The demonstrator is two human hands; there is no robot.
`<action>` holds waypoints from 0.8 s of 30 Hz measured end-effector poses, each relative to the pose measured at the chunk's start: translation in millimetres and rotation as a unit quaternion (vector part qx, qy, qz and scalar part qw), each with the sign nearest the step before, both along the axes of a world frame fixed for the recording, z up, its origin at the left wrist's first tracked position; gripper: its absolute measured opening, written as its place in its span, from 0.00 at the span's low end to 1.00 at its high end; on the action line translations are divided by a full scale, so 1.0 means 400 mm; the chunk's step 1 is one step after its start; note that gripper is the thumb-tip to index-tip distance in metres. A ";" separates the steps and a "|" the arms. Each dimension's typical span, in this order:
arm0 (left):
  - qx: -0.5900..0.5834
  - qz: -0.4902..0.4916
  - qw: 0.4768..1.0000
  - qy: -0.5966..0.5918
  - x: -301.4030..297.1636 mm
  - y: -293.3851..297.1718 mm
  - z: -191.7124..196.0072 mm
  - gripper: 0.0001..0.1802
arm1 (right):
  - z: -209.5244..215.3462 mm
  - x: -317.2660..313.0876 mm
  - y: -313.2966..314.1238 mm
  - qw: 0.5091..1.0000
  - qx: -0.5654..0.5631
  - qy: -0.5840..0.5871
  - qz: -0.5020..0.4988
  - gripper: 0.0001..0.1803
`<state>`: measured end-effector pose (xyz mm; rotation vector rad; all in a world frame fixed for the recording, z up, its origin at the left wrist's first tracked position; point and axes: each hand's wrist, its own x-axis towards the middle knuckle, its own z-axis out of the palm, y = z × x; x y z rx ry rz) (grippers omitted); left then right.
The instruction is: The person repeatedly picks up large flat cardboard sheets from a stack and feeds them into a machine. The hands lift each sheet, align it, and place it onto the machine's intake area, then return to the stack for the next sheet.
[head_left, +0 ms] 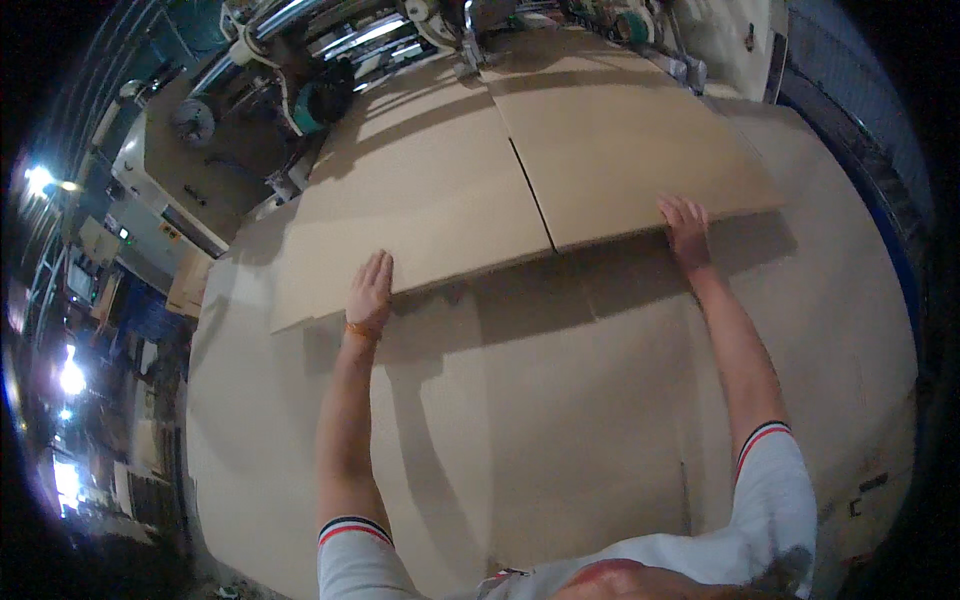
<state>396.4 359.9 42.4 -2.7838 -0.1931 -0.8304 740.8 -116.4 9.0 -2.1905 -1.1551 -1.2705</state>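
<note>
A large brown cardboard sheet (430, 200) lies across the middle, with a dark slot running inward from its near edge. Its near edge is raised a little and throws a shadow on the cardboard below (590, 400). At the left part of that edge, my left hand (370, 290) grips the sheet, fingers on top and together, thumb hidden. Farther right, my right hand (687, 235) holds the same edge with its fingers bent over the top; its thumb is out of sight too.
A machine with metal rollers (290, 15) and green-rimmed wheels (310, 105) stands at the far side, over the sheet's far end. Pale machine housings flank it left (165, 180) and right (730, 45). Bright lamps (72, 378) shine at the far left.
</note>
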 end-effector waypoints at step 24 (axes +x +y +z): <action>-0.181 0.077 0.980 0.017 -0.682 -0.636 -0.116 0.19 | -0.047 -0.272 -0.017 0.951 -0.059 0.244 -0.181 0.36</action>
